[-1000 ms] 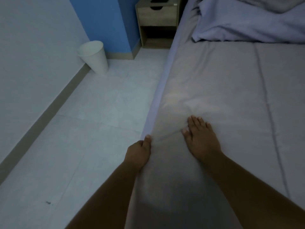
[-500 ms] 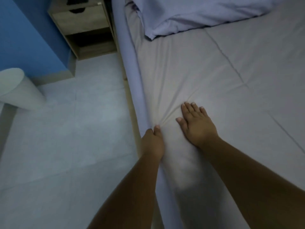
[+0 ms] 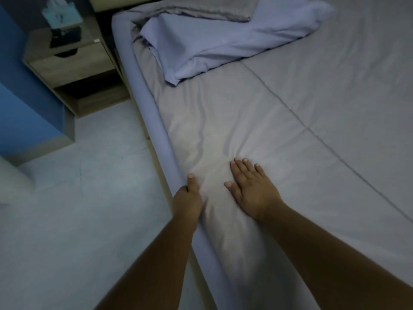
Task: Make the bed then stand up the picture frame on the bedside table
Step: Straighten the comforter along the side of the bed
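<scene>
We are pinching the grey sheet's edge [image 3: 178,180] with our left hand [image 3: 187,198] while our right hand [image 3: 250,186] is pressing flat and open on it. Farther off, a rumpled lavender blanket [image 3: 223,43] is awaiting spreading; the wooden bedside table [image 3: 67,61] is holding dark objects, no picture frame discernible.

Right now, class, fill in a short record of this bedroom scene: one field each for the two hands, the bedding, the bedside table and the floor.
left hand: closed on the side edge of the sheet, thumb on top
right hand: flat, palm down on the sheet, fingers spread
blanket: crumpled in a heap at the head of the bed
bedside table: beside the bed, tissue box and a dark object on top
floor: pale tiles
</scene>
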Available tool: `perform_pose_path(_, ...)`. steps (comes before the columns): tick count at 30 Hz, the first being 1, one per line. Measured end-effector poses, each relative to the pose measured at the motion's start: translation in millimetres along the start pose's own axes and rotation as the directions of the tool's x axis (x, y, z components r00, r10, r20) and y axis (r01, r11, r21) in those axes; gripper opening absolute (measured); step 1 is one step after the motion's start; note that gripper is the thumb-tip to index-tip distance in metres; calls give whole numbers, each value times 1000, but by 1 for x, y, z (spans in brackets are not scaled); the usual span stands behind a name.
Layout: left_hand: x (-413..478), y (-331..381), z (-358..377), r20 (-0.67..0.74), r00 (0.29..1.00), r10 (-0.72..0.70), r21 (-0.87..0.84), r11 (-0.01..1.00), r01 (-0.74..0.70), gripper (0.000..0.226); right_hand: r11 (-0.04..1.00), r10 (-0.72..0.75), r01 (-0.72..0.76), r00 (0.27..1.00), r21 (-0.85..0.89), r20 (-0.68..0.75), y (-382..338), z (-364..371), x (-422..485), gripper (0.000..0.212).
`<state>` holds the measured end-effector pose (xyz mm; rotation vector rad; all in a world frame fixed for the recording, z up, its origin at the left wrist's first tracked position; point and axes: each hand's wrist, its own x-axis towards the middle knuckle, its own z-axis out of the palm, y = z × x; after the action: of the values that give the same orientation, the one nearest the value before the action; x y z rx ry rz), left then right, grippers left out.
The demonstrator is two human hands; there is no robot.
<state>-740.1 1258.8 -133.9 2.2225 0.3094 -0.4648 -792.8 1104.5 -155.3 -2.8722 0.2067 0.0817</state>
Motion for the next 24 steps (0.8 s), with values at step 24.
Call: perform_pose_path(24, 302, 98, -98, 310, 917, 252, 173, 933, -315, 41, 940, 336, -331, 940, 77, -62, -66, -22, 298, 74)
